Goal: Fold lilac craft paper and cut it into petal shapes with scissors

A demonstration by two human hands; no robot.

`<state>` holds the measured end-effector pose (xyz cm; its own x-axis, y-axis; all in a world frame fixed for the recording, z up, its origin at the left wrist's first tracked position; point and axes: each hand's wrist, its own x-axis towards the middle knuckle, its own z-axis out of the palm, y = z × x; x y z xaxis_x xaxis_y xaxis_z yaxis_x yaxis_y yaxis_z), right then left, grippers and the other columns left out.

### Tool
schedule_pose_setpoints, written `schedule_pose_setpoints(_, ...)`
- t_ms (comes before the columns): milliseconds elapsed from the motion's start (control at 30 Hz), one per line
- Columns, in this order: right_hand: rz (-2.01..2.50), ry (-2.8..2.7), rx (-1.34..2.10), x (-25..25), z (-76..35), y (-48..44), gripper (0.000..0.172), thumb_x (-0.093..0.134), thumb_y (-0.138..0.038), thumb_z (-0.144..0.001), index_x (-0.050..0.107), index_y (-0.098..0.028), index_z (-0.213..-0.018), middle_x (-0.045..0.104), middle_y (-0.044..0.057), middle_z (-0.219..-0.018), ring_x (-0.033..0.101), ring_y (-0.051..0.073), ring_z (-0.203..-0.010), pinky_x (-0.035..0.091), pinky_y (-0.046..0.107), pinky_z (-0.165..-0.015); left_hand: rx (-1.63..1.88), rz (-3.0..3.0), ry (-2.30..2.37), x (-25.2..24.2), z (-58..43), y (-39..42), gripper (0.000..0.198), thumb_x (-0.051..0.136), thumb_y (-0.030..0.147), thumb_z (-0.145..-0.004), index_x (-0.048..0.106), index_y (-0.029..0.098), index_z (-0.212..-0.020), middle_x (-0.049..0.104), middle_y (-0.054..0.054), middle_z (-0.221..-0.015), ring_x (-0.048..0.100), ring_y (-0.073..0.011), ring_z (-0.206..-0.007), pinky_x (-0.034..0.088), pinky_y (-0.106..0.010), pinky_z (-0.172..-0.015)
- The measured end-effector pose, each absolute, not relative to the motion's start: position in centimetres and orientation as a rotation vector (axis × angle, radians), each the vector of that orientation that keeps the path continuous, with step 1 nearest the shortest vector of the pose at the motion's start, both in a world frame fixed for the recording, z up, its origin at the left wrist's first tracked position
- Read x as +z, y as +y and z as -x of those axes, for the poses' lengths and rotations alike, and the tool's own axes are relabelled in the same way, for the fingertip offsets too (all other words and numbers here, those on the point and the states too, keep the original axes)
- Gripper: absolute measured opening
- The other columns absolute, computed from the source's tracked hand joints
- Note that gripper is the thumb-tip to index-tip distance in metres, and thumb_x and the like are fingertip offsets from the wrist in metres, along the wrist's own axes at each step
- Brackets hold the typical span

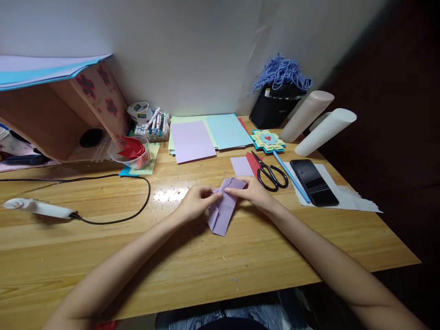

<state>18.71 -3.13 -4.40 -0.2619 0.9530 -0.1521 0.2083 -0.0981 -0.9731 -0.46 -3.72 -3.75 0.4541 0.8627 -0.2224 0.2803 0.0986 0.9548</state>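
A folded piece of purple paper (225, 213) is held up between both hands, a little above the wooden table. Creases run along it, and its lower end points toward me. On its left edge my left hand (197, 201) pinches it with the thumb on top. My right hand (250, 189) grips the upper right part, thumb laid across the front and the other fingers behind, hidden. Just beyond the right hand lie black-handled scissors (271, 176), beside a small purple sheet (239, 166) and a red paper piece (253, 161).
Coloured sheets (194, 140) lie at the back. A layered paper flower (268, 140) on a blue stick and a phone (313, 182) are at right. At left are a glue gun (41, 208) with its cord, a plastic bowl (146, 158) of red paper, and a cardboard box (44, 110).
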Motion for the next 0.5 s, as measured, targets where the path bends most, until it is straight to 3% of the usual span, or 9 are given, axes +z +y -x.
schedule_pose_setpoints(100, 1.314, -1.484, 1.299, -4.5, -17.9, -3.7, 0.035, 0.068, -0.038, -0.065, 0.067, -0.012, -0.089, 0.070, 0.008, -0.086, 0.064, 0.022, -0.078, 0.050, 0.032, -0.068, 0.614, -1.430, 1.076, -4.4, 0.3, -3.8, 0.030, 0.057, 0.040, -0.076, 0.058, 0.013, -0.064, 0.054, 0.001, -0.056, 0.045, -0.0080, -0.049, 0.032, -0.021, -0.048)
schedule_pose_setpoints(367, 1.250, -1.522, 1.179, -5.0, -17.3, -4.0, 0.031, 0.064, -0.034, -0.071, 0.065, -0.012, -0.093, 0.069, 0.010, -0.092, 0.064, 0.022, -0.083, 0.050, 0.033, -0.074, 0.666, -1.289, 0.961, -4.6, 0.2, -3.7, 0.025, 0.057, 0.039, -0.078, 0.062, 0.014, -0.078, 0.064, -0.004, -0.074, 0.056, -0.0121, -0.064, 0.043, -0.025, -0.061)
schedule_pose_setpoints(500, 1.282, -1.454, 1.150, -5.3, -17.5, -3.8, 0.034, 0.065, -0.037, -0.071, 0.064, -0.012, -0.094, 0.069, 0.010, -0.090, 0.063, 0.021, -0.081, 0.050, 0.031, -0.071, 0.691, -1.276, 0.974, -5.2, -0.1, -4.0, 0.034, 0.068, 0.027, -0.068, 0.056, 0.013, -0.096, 0.064, -0.009, -0.093, 0.060, -0.0158, -0.077, 0.047, -0.029, -0.068)
